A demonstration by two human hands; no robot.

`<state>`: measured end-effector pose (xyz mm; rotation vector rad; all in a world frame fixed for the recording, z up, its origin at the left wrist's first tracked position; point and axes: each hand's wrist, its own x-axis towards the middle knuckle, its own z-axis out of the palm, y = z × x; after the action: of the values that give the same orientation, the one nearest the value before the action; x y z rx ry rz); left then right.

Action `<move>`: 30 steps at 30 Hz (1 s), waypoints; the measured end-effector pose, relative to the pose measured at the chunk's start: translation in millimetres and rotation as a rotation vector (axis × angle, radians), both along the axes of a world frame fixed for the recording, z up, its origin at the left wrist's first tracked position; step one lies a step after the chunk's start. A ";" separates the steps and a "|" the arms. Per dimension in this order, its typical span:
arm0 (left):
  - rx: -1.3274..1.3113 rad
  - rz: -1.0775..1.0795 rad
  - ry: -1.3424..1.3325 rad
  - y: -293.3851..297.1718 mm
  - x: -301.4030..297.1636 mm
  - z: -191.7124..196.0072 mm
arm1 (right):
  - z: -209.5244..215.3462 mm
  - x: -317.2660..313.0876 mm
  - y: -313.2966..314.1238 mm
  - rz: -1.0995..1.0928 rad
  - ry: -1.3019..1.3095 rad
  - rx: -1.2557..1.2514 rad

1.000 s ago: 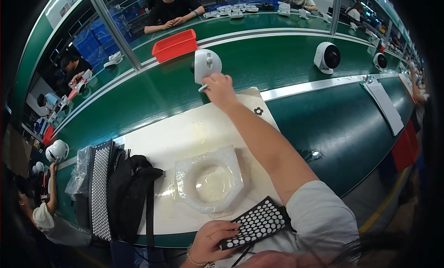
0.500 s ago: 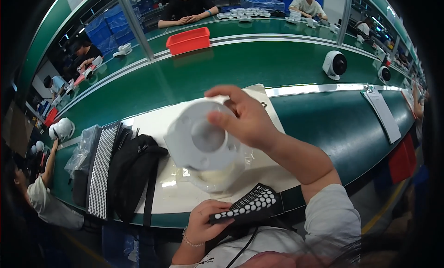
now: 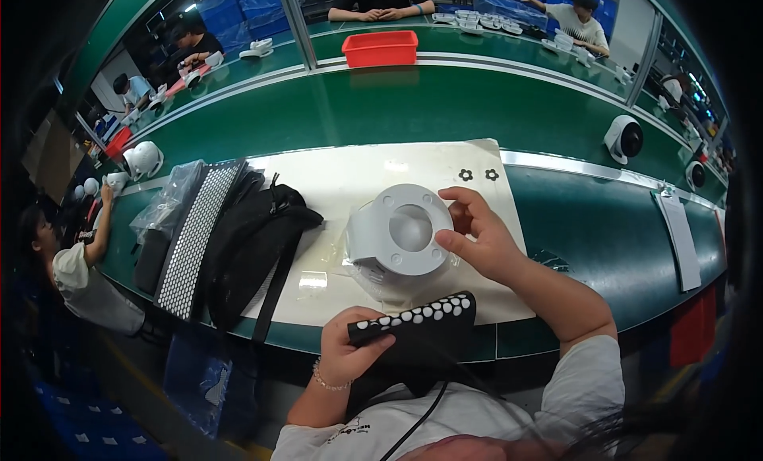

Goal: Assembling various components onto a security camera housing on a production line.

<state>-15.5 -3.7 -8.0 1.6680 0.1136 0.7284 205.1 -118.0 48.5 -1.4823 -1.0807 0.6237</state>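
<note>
A white rounded plastic housing (image 3: pixel 371 235) with a large round opening sits on a clear-wrapped base on the cream board, tilted toward me. My right hand (image 3: pixel 485 242) is at its right rim, thumb and forefinger spread apart, the thumb tip touching or almost touching the edge. My left hand (image 3: pixel 350 346) is closed on the left end of a black panel with white dots (image 3: pixel 429 318), held in front of the board's near edge. What the panel belongs to cannot be made out.
The cream board (image 3: pixel 469 155) lies on the green bench (image 3: pixel 596 215). To the left are a black bag (image 3: pixel 254 246), a white-dotted black panel (image 3: pixel 199 246) and clear plastic wrap (image 3: pixel 171 195). Beyond stand a red bin (image 3: pixel 380 49) and a white camera (image 3: pixel 624 139). A clipboard (image 3: pixel 677 242) lies right. Co-workers sit around.
The white housing has come down from my raised right hand onto the base. My right hand has moved to its right rim and its fingers have loosened. The dotted panel has tipped.
</note>
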 end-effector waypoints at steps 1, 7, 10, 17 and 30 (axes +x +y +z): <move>-0.061 0.016 -0.004 -0.5 0.0 1.2 | 2.3 0.4 -0.4 0.003 -0.067 -0.022; -0.212 0.070 -0.033 -0.1 0.9 10.0 | 2.1 -3.5 -2.5 0.080 -0.233 0.088; -0.266 0.080 -0.063 -0.5 2.2 11.1 | 4.2 0.7 -2.5 -0.049 -0.474 0.121; -0.311 0.151 -0.147 -2.8 -0.5 16.3 | 45.7 -19.1 -21.4 0.304 -0.646 0.120; -0.380 0.079 -0.070 -2.0 -4.7 11.7 | 36.2 -32.1 -22.8 0.223 -0.334 -0.017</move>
<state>-20.1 -5.8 3.7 1.2802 0.2538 0.7713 173.1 -140.8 84.6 -1.5266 -1.5177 0.5507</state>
